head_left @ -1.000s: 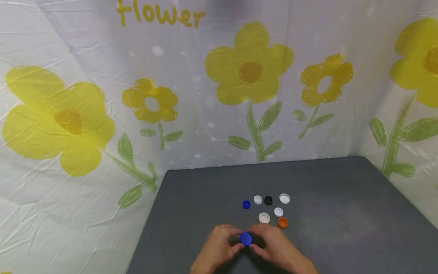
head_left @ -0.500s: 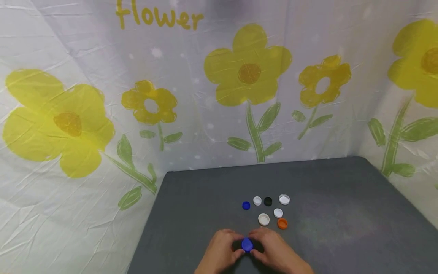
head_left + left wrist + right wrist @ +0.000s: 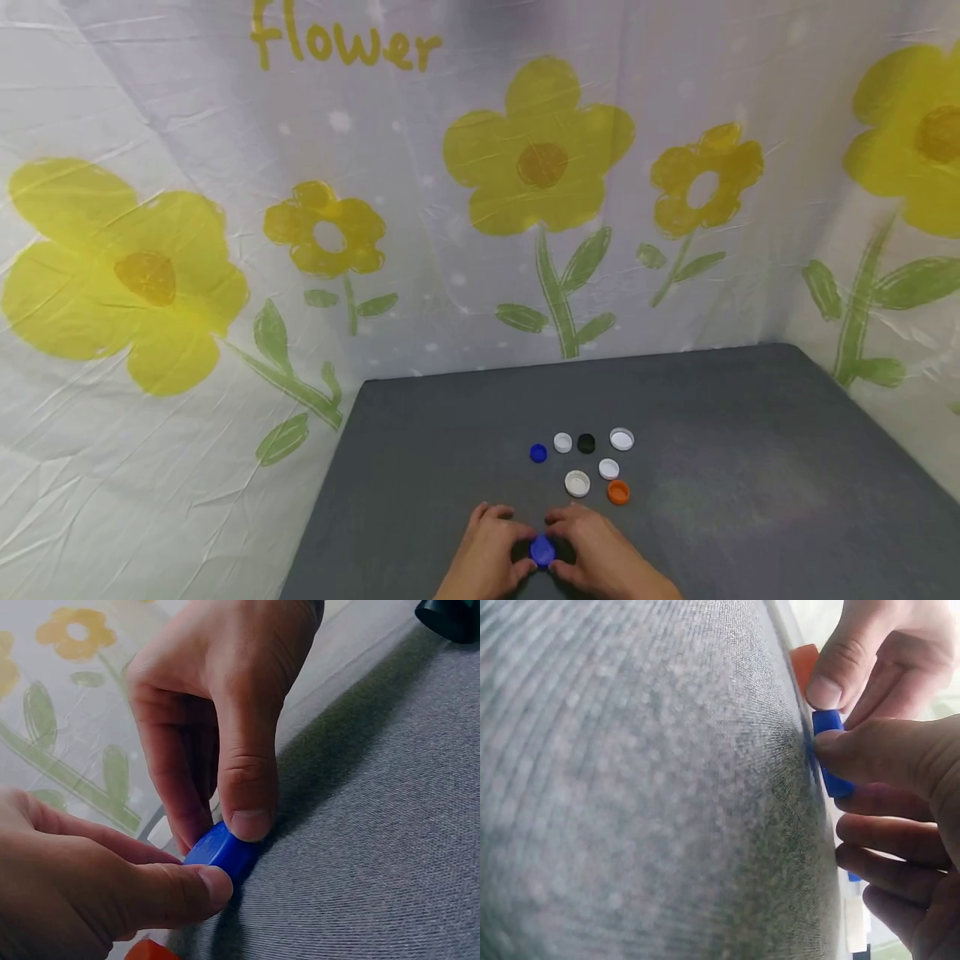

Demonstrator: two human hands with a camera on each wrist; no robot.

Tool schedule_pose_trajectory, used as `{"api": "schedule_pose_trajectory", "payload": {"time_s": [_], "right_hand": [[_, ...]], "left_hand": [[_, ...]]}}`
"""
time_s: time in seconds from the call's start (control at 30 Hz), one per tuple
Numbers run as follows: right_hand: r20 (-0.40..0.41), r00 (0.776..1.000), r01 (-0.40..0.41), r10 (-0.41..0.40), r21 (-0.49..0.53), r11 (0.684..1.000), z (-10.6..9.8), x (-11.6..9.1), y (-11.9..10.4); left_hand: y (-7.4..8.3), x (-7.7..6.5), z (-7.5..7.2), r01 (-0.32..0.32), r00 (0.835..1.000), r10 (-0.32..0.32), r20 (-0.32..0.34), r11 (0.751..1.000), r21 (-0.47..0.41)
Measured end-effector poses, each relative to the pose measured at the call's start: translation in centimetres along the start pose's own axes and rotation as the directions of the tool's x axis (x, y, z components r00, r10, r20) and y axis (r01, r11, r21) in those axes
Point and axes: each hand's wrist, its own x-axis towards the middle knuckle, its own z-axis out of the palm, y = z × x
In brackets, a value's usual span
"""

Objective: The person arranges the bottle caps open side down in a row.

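Observation:
Both hands pinch one blue bottle cap near the front of the dark grey table in the head view. The left hand grips it from the left, thumb on the near side, and the right hand holds the opposite side. Close up in the left wrist view, both thumbs press the ridge of the blue cap. In the right wrist view the cap sits low over the cloth; whether it touches is unclear. An orange piece shows beside the left hand, hidden in the head view.
Farther back lie a small blue cap, a black cap, an orange cap and several white caps, one a cream-white ring-shaped cap. A flower-printed sheet hangs behind the table. A black object shows in the left wrist view.
Both hands have drawn back toward the person with the blue cap between them. The loose caps keep their arrangement; the head view has shifted slightly.

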Motion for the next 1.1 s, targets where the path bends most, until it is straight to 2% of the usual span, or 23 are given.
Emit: {"api": "schedule_pose_trajectory", "payload": {"time_s": [0.17, 0.33, 0.43, 0.57, 0.67, 0.8, 0.93, 1.1], "right_hand": [[-0.005, 1.0, 0.005, -0.005, -0.02, 1.0, 0.1, -0.1, -0.1], [0.032, 0.999, -0.016, 0.016, 0.004, 1.0, -0.1, 0.1, -0.1], [0.024, 1.0, -0.014, 0.014, 0.025, 1.0, -0.3, 0.0, 0.0], [-0.057, 0.998, 0.014, -0.012, 0.042, 0.999, -0.9, 0.0, 0.2], [-0.135, 0.991, 0.014, -0.008, 0.047, 0.999, -1.6, 0.2, 0.5], [-0.232, 0.973, 0.0, 0.011, 0.046, 0.999, -2.8, 0.4, 1.1], [-0.308, 0.951, 0.002, 0.007, 0.027, 1.0, -3.8, 0.6, 2.1], [-0.333, 0.942, -0.02, 0.036, 0.051, 0.998, -4.9, 0.7, 3.3]], "left_hand": [[0.0, 0.0, 0.2, 0.012, 1.0, -0.012, 0.012, 1.0, -0.013], [-0.1, 0.1, 0.2, 0.053, 0.998, -0.051, 0.045, 0.997, -0.048], [-0.2, 0.1, 0.0, 0.044, 0.998, -0.041, 0.049, 0.996, -0.071], [-0.4, 0.2, -0.8, -0.018, 0.999, 0.017, -0.029, 0.999, -0.037], [-0.4, 0.5, -1.4, -0.053, 0.992, 0.052, -0.111, 0.999, -0.01], [-0.4, 1.1, -2.0, -0.064, 0.982, 0.055, -0.179, 0.997, -0.04], [-0.2, 1.9, -2.2, -0.055, 0.978, 0.039, -0.203, 0.996, -0.074], [0.2, 3.4, -2.3, -0.094, 0.97, 0.067, -0.232, 0.99, -0.105]]}}
